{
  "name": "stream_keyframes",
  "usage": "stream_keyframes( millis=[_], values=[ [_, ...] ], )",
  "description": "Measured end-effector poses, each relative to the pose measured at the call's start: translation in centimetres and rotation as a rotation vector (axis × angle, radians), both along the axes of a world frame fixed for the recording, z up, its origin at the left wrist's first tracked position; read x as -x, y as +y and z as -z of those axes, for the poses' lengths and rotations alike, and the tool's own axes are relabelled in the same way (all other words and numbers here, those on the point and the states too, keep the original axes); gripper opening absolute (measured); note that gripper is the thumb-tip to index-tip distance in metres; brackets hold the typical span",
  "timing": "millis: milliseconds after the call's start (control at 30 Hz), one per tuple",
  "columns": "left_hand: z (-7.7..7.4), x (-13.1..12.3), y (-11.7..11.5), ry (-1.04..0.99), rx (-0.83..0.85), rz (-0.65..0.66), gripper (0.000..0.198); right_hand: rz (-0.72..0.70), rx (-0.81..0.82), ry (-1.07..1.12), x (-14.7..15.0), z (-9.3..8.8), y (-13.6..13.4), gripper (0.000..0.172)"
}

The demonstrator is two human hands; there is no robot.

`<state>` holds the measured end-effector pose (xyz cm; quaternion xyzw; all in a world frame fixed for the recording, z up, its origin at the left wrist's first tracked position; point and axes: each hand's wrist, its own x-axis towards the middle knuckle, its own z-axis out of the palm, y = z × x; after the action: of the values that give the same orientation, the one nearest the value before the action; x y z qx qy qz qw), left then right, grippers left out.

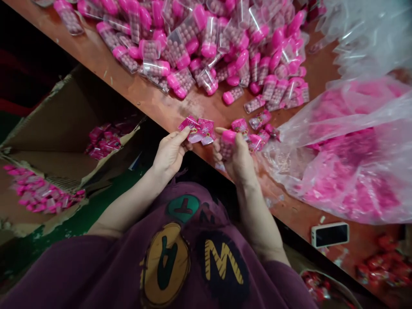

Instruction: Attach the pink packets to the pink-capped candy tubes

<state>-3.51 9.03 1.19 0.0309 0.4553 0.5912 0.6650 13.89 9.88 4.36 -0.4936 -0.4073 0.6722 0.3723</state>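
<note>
My left hand (pixel 170 151) pinches a small pink printed packet (pixel 197 130) at the near edge of the brown table (pixel 151 101). My right hand (pixel 236 158) is closed round a little clear bottle with a pink cap (pixel 228 141), filled with small beads. A few more pink packets (pixel 257 128) lie just beyond my right hand. A large heap of the same pink-capped bottles (pixel 206 43) covers the far part of the table.
A big clear plastic bag of pink items (pixel 350 163) lies at the right. A white phone (pixel 330 234) rests near the table edge. Open cardboard boxes (pixel 61 133) with pink packets stand on the floor at the left. Red items (pixel 383 262) show at lower right.
</note>
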Motion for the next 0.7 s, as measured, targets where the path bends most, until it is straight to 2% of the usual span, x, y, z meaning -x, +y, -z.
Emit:
stream_keyframes(
  millis=[100, 200, 300, 400, 500, 700],
  values=[
    [0.0, -0.5, -0.9, 0.08, -0.03, -0.018, 0.032, 0.068, 0.167, 0.27, 1.8, 0.6, -2.7, 0.054],
    [-0.2, -1.1, -1.6, 0.131, -0.05, 0.003, 0.032, 0.118, 0.217, 0.359, 2.4, 1.5, -4.1, 0.047],
    [-0.7, -1.7, -2.2, 0.161, -0.05, 0.021, 0.032, 0.162, 0.113, 0.262, 2.3, 2.1, -5.2, 0.042],
    [-1.1, -2.3, -2.7, 0.164, -0.056, 0.011, 0.033, 0.155, -0.027, 0.099, 2.2, 2.3, -6.2, 0.054],
    [-1.3, -2.8, -3.2, 0.162, -0.072, 0.009, 0.032, 0.141, -0.03, 0.06, 2.3, 2.3, -7.0, 0.055],
    [-1.3, -3.3, -4.1, 0.181, -0.102, 0.011, 0.027, 0.272, -0.049, 0.046, 2.7, 2.5, -7.7, 0.054]
  ],
)
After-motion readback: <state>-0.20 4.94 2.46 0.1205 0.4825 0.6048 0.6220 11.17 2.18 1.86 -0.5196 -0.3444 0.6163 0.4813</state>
